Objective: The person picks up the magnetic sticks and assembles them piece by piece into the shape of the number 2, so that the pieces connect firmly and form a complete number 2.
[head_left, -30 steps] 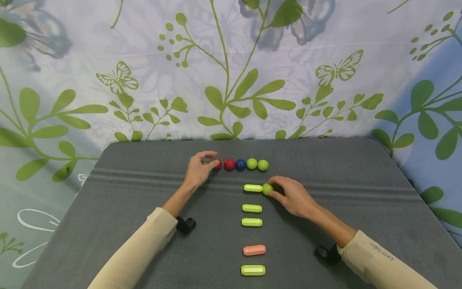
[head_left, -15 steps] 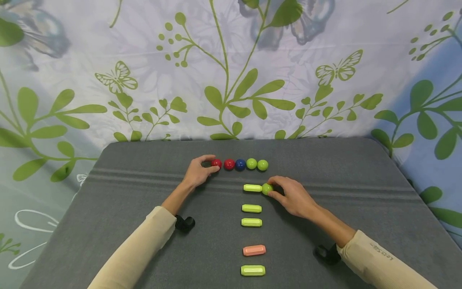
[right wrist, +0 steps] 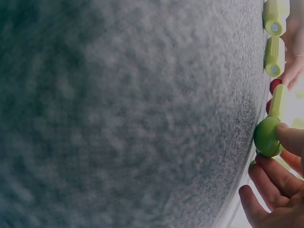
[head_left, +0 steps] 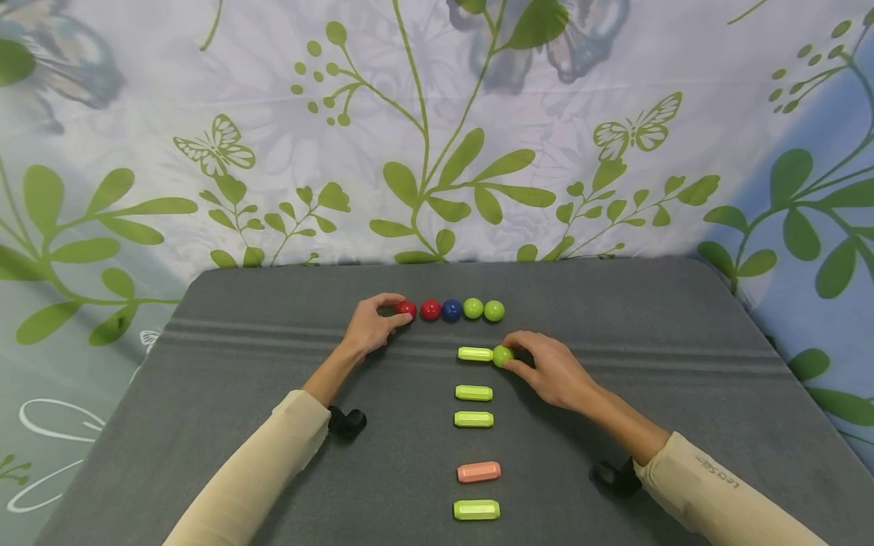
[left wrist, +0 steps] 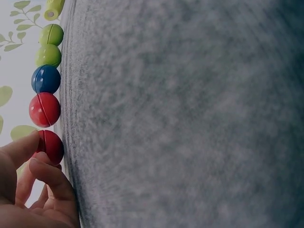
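My left hand (head_left: 371, 324) pinches a red ball (head_left: 407, 309) at the left end of a row near the table's far side. A small gap parts it from a second red ball (left wrist: 45, 109); beyond stand a blue ball (head_left: 452, 310) and two lime green balls (head_left: 483, 309). Nearer to me, my right hand (head_left: 554, 368) holds another green ball (right wrist: 267, 136) between thumb and fingers. That ball touches the right end of a lime green rod (head_left: 475, 354) lying crosswise. Parts of both held balls are hidden by fingers.
Below that rod, two more lime rods (head_left: 474, 393), a salmon-coloured rod (head_left: 479, 472) and another lime rod (head_left: 476, 509) lie in a column on the grey table (head_left: 273, 470). A patterned cloth (head_left: 307, 152) hangs behind the far edge. Black wrist mounts (head_left: 347, 423) sit under the sleeves.
My left hand has drawn slightly nearer and its fingers have settled around the red ball, which shows more than before. My right hand keeps its hold on the green ball.
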`<action>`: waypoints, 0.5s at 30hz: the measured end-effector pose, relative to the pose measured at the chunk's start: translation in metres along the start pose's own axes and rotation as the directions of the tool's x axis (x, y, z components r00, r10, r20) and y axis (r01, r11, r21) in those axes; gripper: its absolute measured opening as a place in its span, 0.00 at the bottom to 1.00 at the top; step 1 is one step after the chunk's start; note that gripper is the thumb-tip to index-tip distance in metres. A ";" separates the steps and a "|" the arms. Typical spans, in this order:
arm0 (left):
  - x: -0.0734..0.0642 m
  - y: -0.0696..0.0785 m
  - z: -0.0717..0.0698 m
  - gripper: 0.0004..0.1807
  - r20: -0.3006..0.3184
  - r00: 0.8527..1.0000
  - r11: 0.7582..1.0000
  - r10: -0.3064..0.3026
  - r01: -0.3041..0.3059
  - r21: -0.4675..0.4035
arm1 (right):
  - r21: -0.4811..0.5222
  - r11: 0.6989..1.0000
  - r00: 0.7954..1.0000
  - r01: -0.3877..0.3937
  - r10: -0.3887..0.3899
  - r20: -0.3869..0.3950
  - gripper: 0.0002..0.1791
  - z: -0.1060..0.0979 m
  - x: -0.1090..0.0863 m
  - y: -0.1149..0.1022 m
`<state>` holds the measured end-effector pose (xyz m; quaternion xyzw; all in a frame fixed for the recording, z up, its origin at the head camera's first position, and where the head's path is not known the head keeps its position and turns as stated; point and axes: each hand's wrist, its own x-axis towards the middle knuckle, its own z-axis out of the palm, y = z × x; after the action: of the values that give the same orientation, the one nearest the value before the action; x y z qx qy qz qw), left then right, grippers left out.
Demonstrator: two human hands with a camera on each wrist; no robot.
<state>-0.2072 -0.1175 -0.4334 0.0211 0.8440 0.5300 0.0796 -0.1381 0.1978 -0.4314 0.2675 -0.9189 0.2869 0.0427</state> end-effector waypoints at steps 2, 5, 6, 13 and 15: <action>0.000 0.000 0.000 0.22 0.000 1.000 1.000 0.003 -0.003 0.002 | 0.002 1.000 1.000 -0.002 0.002 -0.001 0.14 0.000 0.000 0.000; 0.000 -0.001 0.000 0.22 0.001 1.000 1.000 0.007 -0.007 0.001 | 0.005 1.000 1.000 -0.001 0.001 -0.001 0.15 0.000 0.000 0.000; 0.001 -0.001 0.000 0.22 0.001 1.000 1.000 0.007 -0.007 0.000 | 0.005 1.000 1.000 0.002 -0.002 -0.001 0.15 0.000 0.000 0.000; 0.001 -0.004 0.000 0.22 0.002 1.000 1.000 0.003 -0.003 0.001 | 0.002 0.999 0.999 0.043 -0.043 -0.001 0.17 -0.001 0.001 0.001; 0.001 -0.004 0.000 0.22 0.002 1.000 1.000 0.000 0.000 -0.001 | -0.001 0.999 0.999 0.046 -0.046 0.000 0.17 -0.001 0.002 0.001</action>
<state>-0.2079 -0.1190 -0.4370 0.0215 0.8436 0.5305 0.0806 -0.1402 0.1988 -0.4304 0.2887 -0.9126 0.2852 0.0494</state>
